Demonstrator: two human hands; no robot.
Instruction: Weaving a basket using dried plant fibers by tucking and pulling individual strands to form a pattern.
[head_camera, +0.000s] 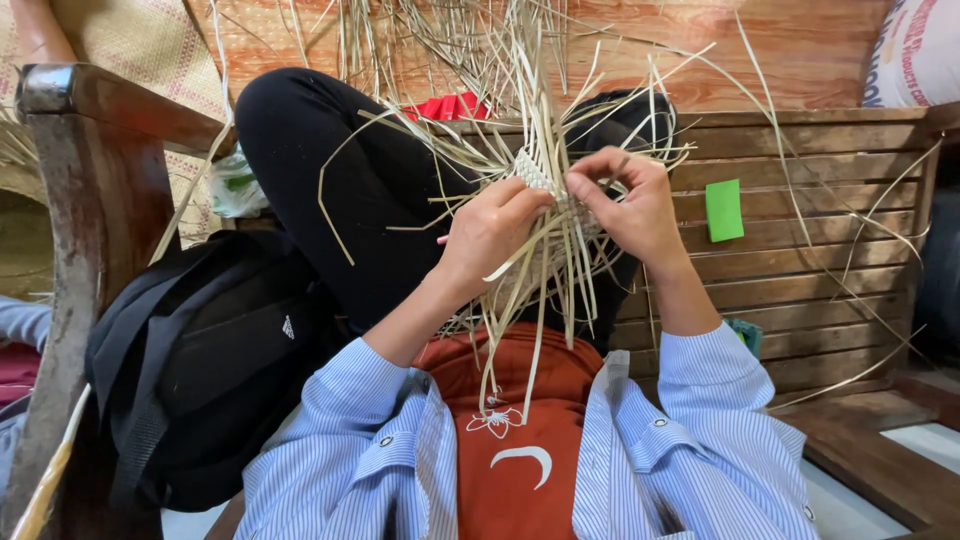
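The straw strips (540, 250) are pale yellow-tan, and the small woven patch (535, 172) shows a light checked weave. The shirt (700, 440) is light blue with fine white stripes (white buttons too), over an orange-red top (520, 440) bearing a white crescent and a small white line drawing. The trousers (340, 170) are black, as is the bag (210, 370). The slatted bench (800, 260) is reddish brown, carrying one bright green rectangle (724, 210). A red scrap (450, 106) shows behind the knee.
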